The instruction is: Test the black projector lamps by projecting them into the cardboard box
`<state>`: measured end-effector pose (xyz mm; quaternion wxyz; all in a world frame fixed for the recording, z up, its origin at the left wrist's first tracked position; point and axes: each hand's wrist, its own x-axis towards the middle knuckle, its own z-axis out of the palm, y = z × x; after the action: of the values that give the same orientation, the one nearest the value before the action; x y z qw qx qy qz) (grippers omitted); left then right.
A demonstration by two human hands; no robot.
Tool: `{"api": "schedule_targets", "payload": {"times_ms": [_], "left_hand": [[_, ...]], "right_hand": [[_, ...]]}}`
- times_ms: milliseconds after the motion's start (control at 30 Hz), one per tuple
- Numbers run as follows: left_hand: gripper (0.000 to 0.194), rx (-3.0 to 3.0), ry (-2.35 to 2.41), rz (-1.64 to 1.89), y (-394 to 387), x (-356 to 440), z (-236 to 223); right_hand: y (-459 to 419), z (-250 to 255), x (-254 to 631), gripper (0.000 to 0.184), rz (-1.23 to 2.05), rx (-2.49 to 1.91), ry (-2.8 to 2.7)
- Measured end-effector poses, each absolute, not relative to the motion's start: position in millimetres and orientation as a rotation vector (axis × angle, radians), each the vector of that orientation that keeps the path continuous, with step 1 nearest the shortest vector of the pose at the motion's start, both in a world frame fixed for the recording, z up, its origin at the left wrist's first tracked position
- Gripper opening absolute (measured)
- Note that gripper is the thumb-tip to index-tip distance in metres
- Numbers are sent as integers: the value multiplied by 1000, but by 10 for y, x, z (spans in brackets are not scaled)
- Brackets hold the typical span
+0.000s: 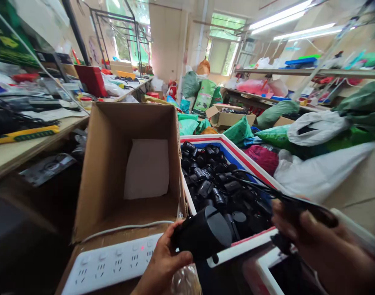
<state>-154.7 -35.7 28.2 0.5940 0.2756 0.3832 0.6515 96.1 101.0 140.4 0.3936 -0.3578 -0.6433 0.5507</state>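
Observation:
My left hand point(163, 258) is wrapped round a black cylinder-shaped device point(202, 232) with a smooth grey-black end face, tilted to the right. It is held over the near edge of a crate point(226, 143) with a red, white and blue rim. Many similar black devices point(206, 180) lie heaped in that crate. On the right, my right hand point(316, 233) is closed on a bundled black cable point(285, 196), and a loop of it stretches left over the heap. Motion blurs this hand, and a small dark piece, perhaps a plug, hangs below it.
An open cardboard box point(98, 176) with a white sheet point(147, 170) inside stands left of the crate. In front of it lies a white power strip point(110, 266) with a lit red light. A workbench point(67, 127) runs along the left. Bags point(322, 164) are piled at right.

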Motion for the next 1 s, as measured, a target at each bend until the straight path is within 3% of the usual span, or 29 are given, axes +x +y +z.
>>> {"api": "schedule_targets", "payload": {"times_ms": [133, 267, 367, 533, 700, 833, 1000], "left_hand": [[70, 607, 869, 1472, -527, -1707, 324], [68, 631, 987, 1373, -651, -1787, 305], [58, 668, 1209, 1322, -721, -1790, 289], [33, 635, 1562, 1230, -780, -1754, 393], [28, 674, 1441, 1244, -776, -1936, 636], [40, 518, 1502, 1417, -850, -2308, 772], [44, 512, 1593, 1558, -981, -2645, 886]], "right_hand": [[805, 1024, 422, 78, 1626, -782, -1673], [507, 709, 74, 99, 1868, -731, -1599], [323, 569, -16, 91, 1767, -761, -1672], [218, 452, -110, 84, 1222, -689, -2135], [392, 418, -129, 77, 1283, -726, -2159], [680, 261, -17, 24, 1094, -873, -2287], [732, 95, -46, 29, 632, -951, -2611]]}}
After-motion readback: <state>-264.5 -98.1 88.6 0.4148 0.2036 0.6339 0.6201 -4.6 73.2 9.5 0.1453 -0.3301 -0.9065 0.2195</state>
